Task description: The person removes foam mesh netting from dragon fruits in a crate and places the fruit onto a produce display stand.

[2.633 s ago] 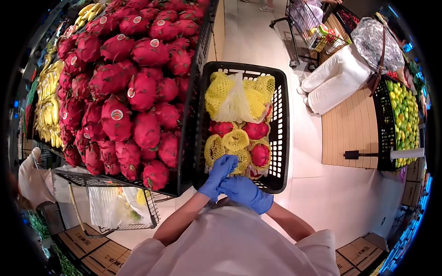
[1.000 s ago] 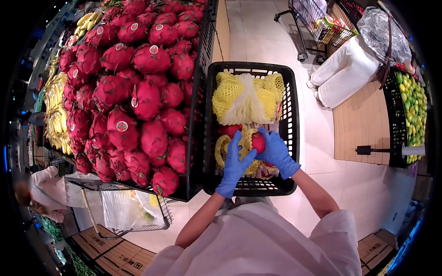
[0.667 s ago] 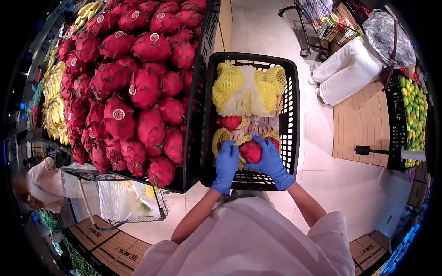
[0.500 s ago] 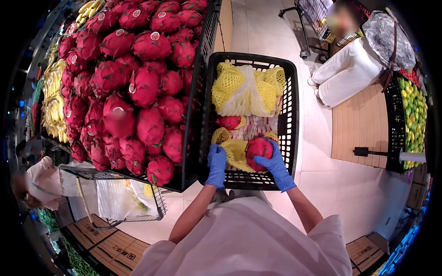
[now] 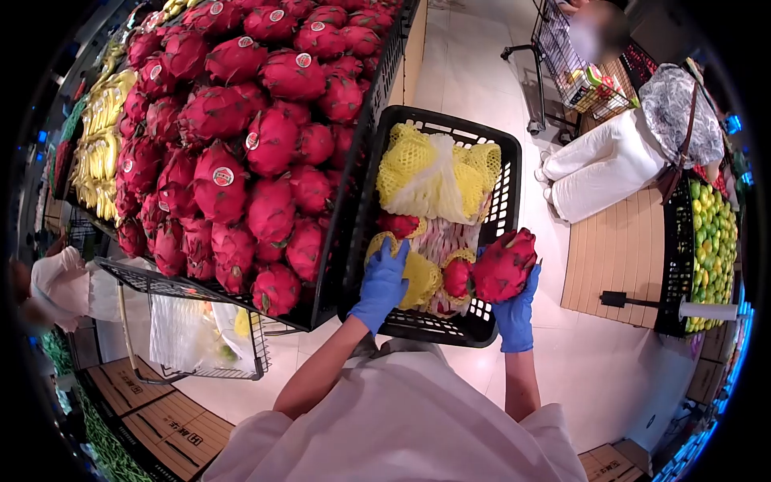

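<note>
My right hand (image 5: 516, 315), in a blue glove, holds a bare red dragon fruit (image 5: 504, 267) from below, over the right rim of a black crate (image 5: 480, 331). My left hand (image 5: 381, 285), also gloved, is at the crate's near left, its fingers on a yellow foam net sleeve (image 5: 422, 281); part of its grip is hidden. Between the hands lies another dragon fruit (image 5: 458, 277), partly in yellow netting. Farther back in the crate are a bunched clear bag with yellow foam nets (image 5: 438, 177) and a partly covered dragon fruit (image 5: 399, 224).
At left, a tall black-sided display (image 5: 365, 136) is heaped with dragon fruit, with bananas (image 5: 100, 161) beyond. A shopping cart (image 5: 209, 333) stands below it. A person in white trousers (image 5: 602, 165) stands at right beside another cart (image 5: 574, 72). Green-yellow fruit (image 5: 711, 241) fills a far right stand.
My right hand has lifted the dragon fruit out of the netting and moved it right, to the crate's edge. The left hand has shifted slightly on the foam net. The view has turned a little.
</note>
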Demonstrator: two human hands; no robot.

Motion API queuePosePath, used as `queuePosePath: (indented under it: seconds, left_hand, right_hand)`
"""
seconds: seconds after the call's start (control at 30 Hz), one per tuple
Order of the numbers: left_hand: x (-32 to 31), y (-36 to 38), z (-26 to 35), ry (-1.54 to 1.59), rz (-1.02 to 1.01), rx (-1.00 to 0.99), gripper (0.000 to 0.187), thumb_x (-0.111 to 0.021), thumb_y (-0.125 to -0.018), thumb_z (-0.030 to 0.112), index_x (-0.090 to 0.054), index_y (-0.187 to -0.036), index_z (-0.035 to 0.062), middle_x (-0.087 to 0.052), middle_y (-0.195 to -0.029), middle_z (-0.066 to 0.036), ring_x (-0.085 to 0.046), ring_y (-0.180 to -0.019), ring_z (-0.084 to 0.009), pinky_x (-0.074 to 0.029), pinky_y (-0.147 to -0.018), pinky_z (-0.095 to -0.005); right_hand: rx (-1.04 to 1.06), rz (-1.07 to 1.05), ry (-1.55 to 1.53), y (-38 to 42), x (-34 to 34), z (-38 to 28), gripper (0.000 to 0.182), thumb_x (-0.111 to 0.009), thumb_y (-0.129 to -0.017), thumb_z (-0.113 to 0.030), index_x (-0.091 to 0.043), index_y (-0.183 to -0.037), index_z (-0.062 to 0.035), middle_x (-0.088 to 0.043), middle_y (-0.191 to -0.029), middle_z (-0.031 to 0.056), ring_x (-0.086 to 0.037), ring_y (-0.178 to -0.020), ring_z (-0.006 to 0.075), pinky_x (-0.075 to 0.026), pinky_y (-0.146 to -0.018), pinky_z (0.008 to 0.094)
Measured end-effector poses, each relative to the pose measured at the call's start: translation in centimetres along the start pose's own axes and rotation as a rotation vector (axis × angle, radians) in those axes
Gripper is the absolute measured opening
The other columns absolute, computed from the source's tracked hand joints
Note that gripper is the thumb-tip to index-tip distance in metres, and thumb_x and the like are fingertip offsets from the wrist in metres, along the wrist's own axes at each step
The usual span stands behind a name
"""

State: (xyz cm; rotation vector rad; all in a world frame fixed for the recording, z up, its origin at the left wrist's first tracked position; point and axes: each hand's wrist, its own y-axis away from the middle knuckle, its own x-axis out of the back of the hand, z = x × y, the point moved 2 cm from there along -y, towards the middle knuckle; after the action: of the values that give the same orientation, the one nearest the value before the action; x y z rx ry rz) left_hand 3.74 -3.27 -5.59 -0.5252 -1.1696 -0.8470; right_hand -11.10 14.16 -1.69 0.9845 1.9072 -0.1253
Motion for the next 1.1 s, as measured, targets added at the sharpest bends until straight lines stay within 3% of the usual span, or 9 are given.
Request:
queuePosePath:
  seconds: [0.2, 0.33, 0.37, 0.47, 0.63, 0.8, 0.87, 0.97, 1.1]
  left_hand:
    - [11.3, 1.4, 4.8, 0.515, 0.293, -0.277, 0.057, -0.058, -0.08, 0.01, -0.036, -0.132, 0.0092, -0.037, -0.128, -0.02, -0.04, -0.115, -0.0361, -0.036, -0.095, -0.0382]
    - [15.5, 2.2, 5.6, 0.433, 0.256, -0.302, 0.089, -0.066, -0.072, 0.044, -0.02, -0.139, 0.008, -0.025, -0.132, -0.03, -0.036, -0.114, -0.046, -0.032, -0.096, -0.0452]
    - [15.8, 2.3, 4.6, 0.392, 0.272, -0.263, 0.104, -0.068, -0.066, 0.052, -0.011, -0.14, 0.0063, -0.019, -0.132, -0.035, -0.033, -0.115, -0.0492, -0.031, -0.096, -0.0472]
    - [21.3, 2.6, 1.1, 0.506, 0.348, -0.168, 0.107, -0.075, -0.063, 0.044, -0.011, -0.139, 0.0057, -0.022, -0.135, -0.027, -0.031, -0.12, -0.0435, -0.03, -0.099, -0.0448]
    - [28.5, 3.0, -7.6, 1.021, 0.439, -0.282, 0.099, -0.079, -0.063, 0.017, -0.016, -0.139, 0.0058, -0.028, -0.137, -0.014, -0.032, -0.125, -0.026, -0.029, -0.102, -0.0359]
    - [34.1, 2.5, -16.9, 1.255, 0.524, -0.299, 0.095, -0.077, -0.065, 0.011, -0.017, -0.138, 0.0055, -0.025, -0.14, -0.01, -0.03, -0.126, -0.021, -0.025, -0.104, -0.0324]
    - [36.7, 1.7, -20.8, 1.282, 0.535, -0.284, 0.096, -0.077, -0.064, 0.011, -0.018, -0.139, 0.0084, -0.027, -0.138, -0.01, -0.033, -0.124, -0.0213, -0.028, -0.103, -0.0333]
    - [41.4, -0.3, -25.6, 1.533, 0.614, -0.178, 0.092, -0.075, -0.064, 0.009, -0.02, -0.138, 0.0139, -0.032, -0.133, -0.01, -0.037, -0.121, -0.0217, -0.035, -0.099, -0.0356]
    - [45.0, -2.7, -29.0, 1.432, 0.707, -0.119, 0.094, -0.078, -0.064, 0.011, -0.02, -0.138, 0.0152, -0.032, -0.133, -0.01, -0.041, -0.117, -0.021, -0.039, -0.095, -0.033]
  right_hand:
    - [0.037, -0.041, 0.345, -0.5, -4.0, 2.3, 0.065, -0.055, -0.085, -0.038, -0.026, -0.136, -0.0106, -0.037, -0.134, 0.0105, -0.039, -0.121, 0.0273, -0.032, -0.102, 0.0435]
    - [-0.064, -0.126, 0.212, -0.3, -11.0, 4.9, 0.06, -0.05, -0.088, -0.035, -0.027, -0.135, -0.0057, -0.039, -0.131, 0.0108, -0.041, -0.12, 0.0221, -0.033, -0.102, 0.0353]
    - [-0.047, -0.165, 0.342, -0.4, -13.2, 5.1, 0.067, -0.04, -0.086, -0.049, -0.025, -0.136, -0.0066, -0.035, -0.135, 0.0109, -0.035, -0.124, 0.0235, -0.028, -0.104, 0.0373]
    - [0.094, -0.377, 0.529, 1.0, -18.0, 6.0, 0.09, -0.02, -0.079, -0.074, -0.023, -0.137, -0.0053, -0.026, -0.14, 0.0117, -0.024, -0.13, 0.0241, -0.02, -0.107, 0.039]
    - [0.069, -0.507, 0.706, 2.3, -28.1, 8.3, 0.099, -0.027, -0.073, -0.079, -0.026, -0.135, -0.0019, -0.034, -0.135, 0.0138, -0.034, -0.124, 0.0263, -0.03, -0.101, 0.0388]
    - [0.055, -0.662, 0.46, -0.1, -33.1, 13.0, 0.077, -0.048, -0.08, -0.058, -0.033, -0.131, -0.0026, -0.049, -0.119, 0.0177, -0.049, -0.11, 0.03, -0.042, -0.09, 0.0449]
    - [0.105, -0.577, 0.58, -0.5, -34.5, 14.3, 0.081, -0.037, -0.08, -0.067, -0.036, -0.127, -0.0003, -0.051, -0.113, 0.0186, -0.052, -0.104, 0.0301, -0.043, -0.087, 0.0417]
    - [0.001, -0.483, 0.495, -1.3, -34.8, 15.0, 0.038, -0.043, -0.091, -0.027, -0.045, -0.118, 0.0, -0.057, -0.107, 0.0204, -0.058, -0.097, 0.0294, -0.048, -0.082, 0.0383]
    - [0.13, -0.643, 0.766, -3.2, -40.5, 14.3, 0.04, -0.047, -0.088, -0.019, -0.041, -0.123, -0.0005, -0.056, -0.109, 0.0178, -0.056, -0.1, 0.0231, -0.045, -0.087, 0.0342]
